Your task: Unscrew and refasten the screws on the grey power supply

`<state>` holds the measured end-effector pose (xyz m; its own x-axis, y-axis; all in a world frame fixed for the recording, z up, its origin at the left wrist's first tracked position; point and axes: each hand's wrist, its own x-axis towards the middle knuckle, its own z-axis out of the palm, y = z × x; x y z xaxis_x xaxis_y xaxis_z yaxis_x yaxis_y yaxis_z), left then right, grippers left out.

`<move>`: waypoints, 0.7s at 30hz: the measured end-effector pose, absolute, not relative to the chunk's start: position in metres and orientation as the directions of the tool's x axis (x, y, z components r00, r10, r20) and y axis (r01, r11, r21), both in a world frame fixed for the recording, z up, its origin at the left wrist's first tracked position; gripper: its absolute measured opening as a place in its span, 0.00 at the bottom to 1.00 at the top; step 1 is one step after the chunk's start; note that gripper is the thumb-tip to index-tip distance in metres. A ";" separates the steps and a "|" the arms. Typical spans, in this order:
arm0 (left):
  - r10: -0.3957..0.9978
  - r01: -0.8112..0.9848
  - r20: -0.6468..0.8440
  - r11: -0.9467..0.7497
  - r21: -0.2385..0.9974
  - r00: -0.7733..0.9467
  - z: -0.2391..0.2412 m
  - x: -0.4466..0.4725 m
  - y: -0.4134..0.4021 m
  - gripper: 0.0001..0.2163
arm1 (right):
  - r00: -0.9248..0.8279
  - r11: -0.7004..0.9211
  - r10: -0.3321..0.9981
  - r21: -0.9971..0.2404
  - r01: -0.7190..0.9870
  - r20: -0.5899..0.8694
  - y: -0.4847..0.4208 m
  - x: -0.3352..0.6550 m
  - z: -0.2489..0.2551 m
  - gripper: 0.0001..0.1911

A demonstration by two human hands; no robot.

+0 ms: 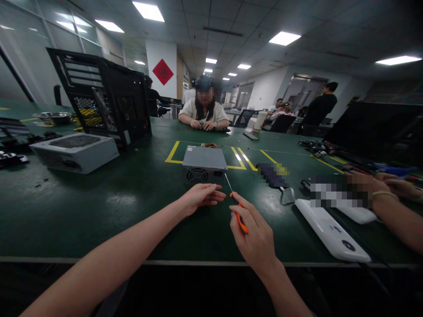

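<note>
The power supply [204,157] is sitting on the green table [148,224], just beyond my hands, with its fan side facing me. Its back is facing away, so I am seeing only a bit of the coloured wires [210,145] there. My right hand [254,233] is gripping a screwdriver [242,220], the fingers wrapping its orange handle and partly covering it. The tip is pointing at the box's right front corner; I cannot tell whether it is touching. My left hand [202,197] is hovering near the front with fingers loosely spread, holding nothing.

Pixelated patches are masking a dark object [271,175] on the right and part of a neighbour's arm [396,211], which the frame is cutting off. A white device [332,231] is lying right of my right hand. On the left, a computer case [132,103] is standing behind a second power supply [74,152], partly blocking the background. Another person [201,108] is sitting opposite.
</note>
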<state>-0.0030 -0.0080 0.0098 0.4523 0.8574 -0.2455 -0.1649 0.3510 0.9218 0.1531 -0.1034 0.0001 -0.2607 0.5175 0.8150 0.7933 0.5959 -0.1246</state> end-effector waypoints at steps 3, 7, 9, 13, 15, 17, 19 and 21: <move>0.852 -0.133 -0.243 0.339 0.931 0.464 0.010 -0.002 -0.009 0.13 | -0.247 0.566 0.543 -0.133 0.814 0.803 -0.099 0.153 -0.001 0.09; 0.851 -0.135 -0.246 0.342 0.930 0.463 0.010 -0.002 -0.010 0.11 | -0.239 0.552 0.564 -0.146 0.821 0.791 -0.095 0.152 -0.003 0.08; 0.851 -0.139 -0.245 0.344 0.929 0.464 0.010 -0.002 -0.009 0.11 | -0.242 0.552 0.567 -0.145 0.821 0.787 -0.095 0.152 -0.004 0.08; 0.850 -0.142 -0.238 0.339 0.930 0.470 0.007 -0.002 -0.008 0.11 | -0.239 0.548 0.583 -0.159 0.821 0.777 -0.093 0.151 -0.005 0.08; 0.849 -0.144 -0.240 0.342 0.928 0.471 0.007 -0.002 -0.007 0.11 | -0.236 0.546 0.594 -0.170 0.820 0.769 -0.092 0.151 -0.005 0.08; 0.847 -0.148 -0.242 0.347 0.926 0.473 0.006 -0.002 -0.007 0.11 | -0.234 0.546 0.603 -0.181 0.818 0.763 -0.091 0.151 -0.006 0.09; 0.847 -0.152 -0.238 0.345 0.926 0.476 0.006 -0.002 -0.007 0.11 | -0.233 0.550 0.607 -0.190 0.814 0.760 -0.091 0.151 -0.006 0.08; 0.846 -0.151 -0.230 0.338 0.929 0.481 0.007 -0.003 -0.007 0.11 | -0.233 0.550 0.616 -0.199 0.811 0.753 -0.091 0.151 -0.006 0.08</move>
